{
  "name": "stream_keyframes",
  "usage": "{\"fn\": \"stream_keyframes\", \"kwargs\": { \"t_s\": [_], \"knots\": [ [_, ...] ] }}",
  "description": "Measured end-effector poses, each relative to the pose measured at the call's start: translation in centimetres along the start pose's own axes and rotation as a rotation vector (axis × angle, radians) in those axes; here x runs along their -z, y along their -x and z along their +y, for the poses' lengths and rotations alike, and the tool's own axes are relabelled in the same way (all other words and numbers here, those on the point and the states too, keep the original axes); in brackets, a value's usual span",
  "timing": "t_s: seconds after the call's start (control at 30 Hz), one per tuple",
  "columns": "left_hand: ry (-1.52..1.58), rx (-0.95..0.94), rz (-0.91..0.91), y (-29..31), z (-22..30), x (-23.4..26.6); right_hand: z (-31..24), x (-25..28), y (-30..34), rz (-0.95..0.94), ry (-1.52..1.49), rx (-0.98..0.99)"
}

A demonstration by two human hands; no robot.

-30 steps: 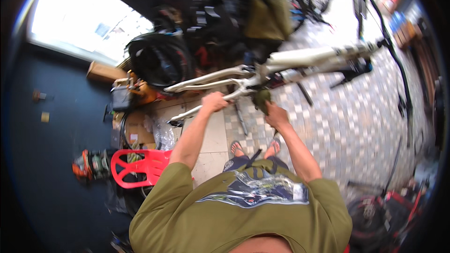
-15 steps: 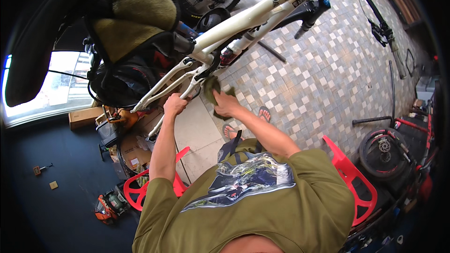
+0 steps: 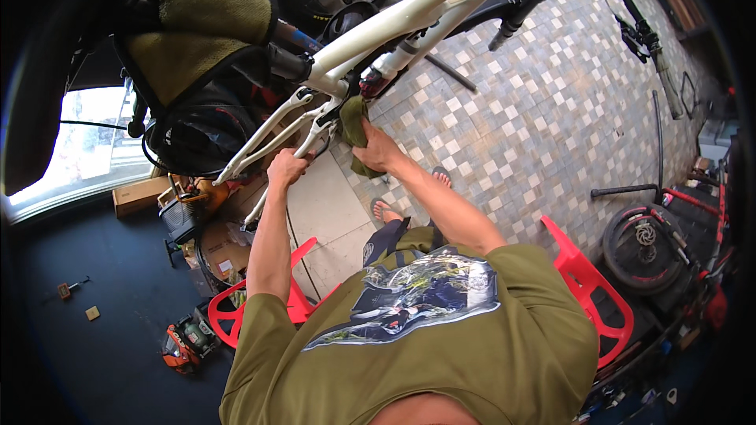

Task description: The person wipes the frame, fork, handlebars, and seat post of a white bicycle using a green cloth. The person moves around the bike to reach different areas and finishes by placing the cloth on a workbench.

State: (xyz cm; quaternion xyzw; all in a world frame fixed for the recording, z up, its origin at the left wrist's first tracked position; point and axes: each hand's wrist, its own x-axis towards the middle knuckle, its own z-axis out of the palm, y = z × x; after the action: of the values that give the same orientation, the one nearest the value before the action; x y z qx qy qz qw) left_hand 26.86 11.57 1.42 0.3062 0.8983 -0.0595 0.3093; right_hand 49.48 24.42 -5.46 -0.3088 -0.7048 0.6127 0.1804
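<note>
Can't see your left hand's [image 3: 288,167] fingertips, they're curled round the far side of the bike frame [image 3: 386,27]. The green cloth [image 3: 353,118] in your right hand [image 3: 379,151] covers whatever's behind it. Up and right of your grip, the top edge chops off the frame's front end, plus the wheel [image 3: 301,1] above. Small stuff [image 3: 650,397] far below right? Too tiny to tell.

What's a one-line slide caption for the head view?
Left hand gripping a white bicycle frame, right hand holding an olive cloth beside it.
</note>
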Motion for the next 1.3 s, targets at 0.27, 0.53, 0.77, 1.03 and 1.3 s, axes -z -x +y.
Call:
{"fn": "stream_keyframes", "kwargs": {
  "t_s": [0.27, 0.53, 0.77, 1.03, 1.3],
  "knots": [
    [0.047, -0.018, 0.029, 0.5, -2.1, -0.4, 1.9, 1.1, 3.4, -0.028, -0.055, -0.038],
    [-0.059, -0.065, 0.073, 0.2, -0.3, 0.0, 0.3, -6.6, 0.4, -0.044, 0.343, -0.13],
    [-0.059, -0.107, 0.144, 0.7, 0.4, 0.1, 8.3, 0.6, 5.2, -0.035, 0.242, -0.149],
    [-0.056, -0.083, 0.093, 0.5, 1.0, 0.4, 4.0, 22.1, -5.9, 0.425, 0.967, -0.088],
    [-0.035, -0.028, 0.011, 0.2, 0.5, 0.2, 8.7, 19.6, -10.5, 0.094, 1.034, -0.123]
  ]
}}
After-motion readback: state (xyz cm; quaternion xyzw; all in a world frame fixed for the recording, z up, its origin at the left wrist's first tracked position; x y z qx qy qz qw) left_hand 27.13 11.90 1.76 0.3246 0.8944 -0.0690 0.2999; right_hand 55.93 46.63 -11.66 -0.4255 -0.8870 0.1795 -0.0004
